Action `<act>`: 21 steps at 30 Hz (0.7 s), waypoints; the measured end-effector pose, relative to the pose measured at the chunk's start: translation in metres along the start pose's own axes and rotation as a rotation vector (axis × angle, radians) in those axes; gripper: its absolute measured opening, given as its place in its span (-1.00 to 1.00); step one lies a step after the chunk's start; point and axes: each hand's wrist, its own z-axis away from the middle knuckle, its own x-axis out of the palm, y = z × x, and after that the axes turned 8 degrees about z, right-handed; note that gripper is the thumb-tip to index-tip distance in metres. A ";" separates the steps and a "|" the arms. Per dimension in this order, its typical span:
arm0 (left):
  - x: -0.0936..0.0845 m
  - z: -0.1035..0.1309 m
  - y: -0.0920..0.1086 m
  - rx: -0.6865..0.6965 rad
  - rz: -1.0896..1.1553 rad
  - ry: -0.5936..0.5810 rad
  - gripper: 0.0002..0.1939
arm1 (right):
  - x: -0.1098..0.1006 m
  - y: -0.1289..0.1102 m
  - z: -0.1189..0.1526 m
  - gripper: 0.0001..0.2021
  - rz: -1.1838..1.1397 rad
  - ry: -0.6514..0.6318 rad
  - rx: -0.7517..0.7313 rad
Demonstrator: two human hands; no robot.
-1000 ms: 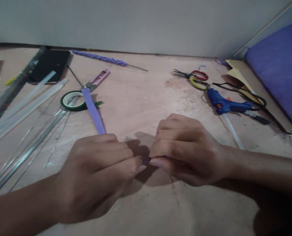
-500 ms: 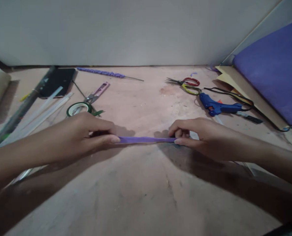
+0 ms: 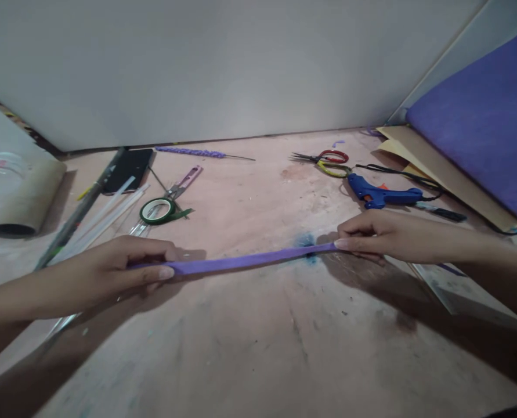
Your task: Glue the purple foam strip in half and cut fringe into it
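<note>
A long, narrow purple strip [image 3: 245, 259], of paper or cloth, is stretched between my two hands just over the table. My left hand [image 3: 132, 264] pinches its left part between thumb and fingers, and a bit of the strip shows behind the thumb. At the far end, which sits slightly higher in view, my right hand [image 3: 367, 235] grips the strip in a pinch. The strip looks taut and nearly straight. Beyond my left hand lies a roll of green tape [image 3: 157, 211]; past my right hand is a blue glue gun [image 3: 384, 193].
Red-and-yellow-handled scissors [image 3: 328, 162] lie by the glue gun. A pink-handled cutter [image 3: 186, 180], clear glue sticks [image 3: 105, 217], a black phone [image 3: 130, 170] and a fuzzy purple stem [image 3: 191, 152] lie back left. A cardboard tube [image 3: 27, 194] is far left; purple sheets [image 3: 480, 116] stand right.
My hands have moved apart, left hand leftward and right hand rightward, so a longer length of the purple strip shows between them. The camera view has shifted, bringing the cardboard tube further into view.
</note>
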 end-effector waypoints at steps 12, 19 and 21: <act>-0.007 0.026 -0.021 -0.154 0.562 -0.232 -0.27 | -0.002 0.009 -0.006 -0.39 -0.170 -0.028 0.014; -0.005 0.031 -0.025 -0.335 0.683 -0.258 -0.10 | 0.004 0.020 -0.006 -0.42 -0.186 0.024 0.005; -0.005 0.030 -0.025 -0.313 0.668 -0.274 -0.10 | 0.004 0.022 -0.006 -0.42 -0.197 0.002 0.028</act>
